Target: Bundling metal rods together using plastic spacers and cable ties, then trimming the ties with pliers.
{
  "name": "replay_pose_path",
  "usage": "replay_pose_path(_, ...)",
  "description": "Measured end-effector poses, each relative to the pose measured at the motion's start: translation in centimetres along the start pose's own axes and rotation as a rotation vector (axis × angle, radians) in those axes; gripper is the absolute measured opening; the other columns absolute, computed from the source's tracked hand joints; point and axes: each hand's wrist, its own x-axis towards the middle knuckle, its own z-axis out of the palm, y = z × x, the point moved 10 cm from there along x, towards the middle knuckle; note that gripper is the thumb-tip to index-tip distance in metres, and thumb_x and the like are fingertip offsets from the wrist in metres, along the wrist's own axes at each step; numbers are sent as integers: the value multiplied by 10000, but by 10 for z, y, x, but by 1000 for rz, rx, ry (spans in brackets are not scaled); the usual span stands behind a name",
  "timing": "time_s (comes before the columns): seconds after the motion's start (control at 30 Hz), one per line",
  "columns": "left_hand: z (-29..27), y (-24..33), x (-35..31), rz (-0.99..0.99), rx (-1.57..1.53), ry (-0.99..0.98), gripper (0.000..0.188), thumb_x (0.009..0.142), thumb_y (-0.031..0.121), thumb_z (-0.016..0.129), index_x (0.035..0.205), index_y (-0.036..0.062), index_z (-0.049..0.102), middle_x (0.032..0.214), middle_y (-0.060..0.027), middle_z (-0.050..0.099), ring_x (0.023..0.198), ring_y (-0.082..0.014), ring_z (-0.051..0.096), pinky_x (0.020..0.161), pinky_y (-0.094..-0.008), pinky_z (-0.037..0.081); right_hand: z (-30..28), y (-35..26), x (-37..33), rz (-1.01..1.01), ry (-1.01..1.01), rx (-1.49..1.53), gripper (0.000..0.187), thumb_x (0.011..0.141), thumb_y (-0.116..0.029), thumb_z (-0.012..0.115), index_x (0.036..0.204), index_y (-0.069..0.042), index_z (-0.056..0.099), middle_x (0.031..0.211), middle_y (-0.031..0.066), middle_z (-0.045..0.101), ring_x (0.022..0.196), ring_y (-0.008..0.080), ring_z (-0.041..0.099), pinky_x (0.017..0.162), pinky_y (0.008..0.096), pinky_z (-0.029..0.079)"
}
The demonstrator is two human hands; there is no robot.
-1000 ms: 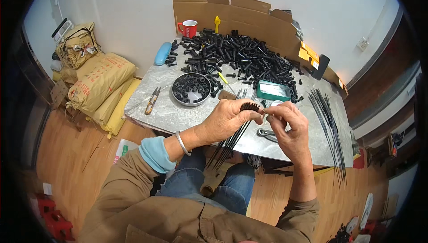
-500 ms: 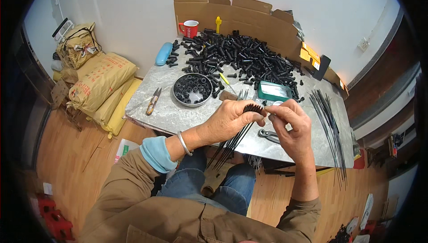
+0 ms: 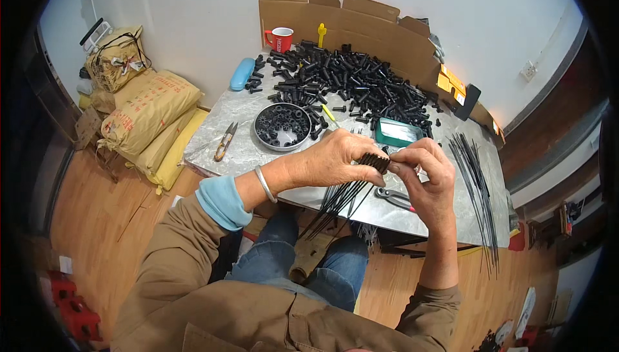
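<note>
My left hand (image 3: 338,158) is closed round a bundle of long thin black strips (image 3: 338,205). Their upper ends line up in a tight row between thumb and fingers, and the tails hang past the table's front edge. At the right end of that row, my right hand (image 3: 427,174) pinches with thumb and fingertips; whatever lies between them is too small and covered to name. Below the hands lie dark-jawed pliers (image 3: 394,198), with a bit of red handle showing. A teal box (image 3: 397,134) stands just beyond my right hand.
Black bolts (image 3: 354,78) are heaped at the back before a cardboard screen (image 3: 361,20). A round metal bowl (image 3: 258,138) holds black nuts or rings. Also on the table are snips (image 3: 225,142), a blue case (image 3: 242,74), a red mug (image 3: 280,40) and more black strips (image 3: 476,191).
My right fingertips have closed in against the end of the row in my left hand. The bundle has tilted slightly, and the whole view has shifted a little.
</note>
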Motion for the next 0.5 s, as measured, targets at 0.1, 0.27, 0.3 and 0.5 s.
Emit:
replay_pose_path(0.1,-2,-2,-1,78,61,22,297,757,183,749,996,21,681,872,-139,666,765,-281,631,714,-336,495,9,7,1,63,-50,62,147,701,36,720,826,-18,662,750,39,589,690,141,571,570,255,431)
replay_pose_path(0.27,3,-12,2,-110,40,-117,366,730,214,766,1030,26,673,999,-135,683,930,-290,638,874,-365,492,15,12,3,149,-37,82,186,653,-29,772,788,-53,646,732,30,602,662,163,561,613,287,436)
replay_pose_path(0.3,3,-14,2,-110,38,-115,366,730,214,766,1030,26,673,999,-135,683,930,-290,638,874,-365,492,15,13,4,149,-40,81,186,653,-29,772,788,-53,646,732,30,602,662,163,561,613,287,436)
replay_pose_path(0.5,-4,7,5,156,144,-67,372,720,257,773,1013,46,683,1016,-87,692,1045,-254,626,1041,-467,369,15,1,8,14,-59,-1,173,664,-27,768,769,-33,630,716,16,569,622,114,489,544,251,384)
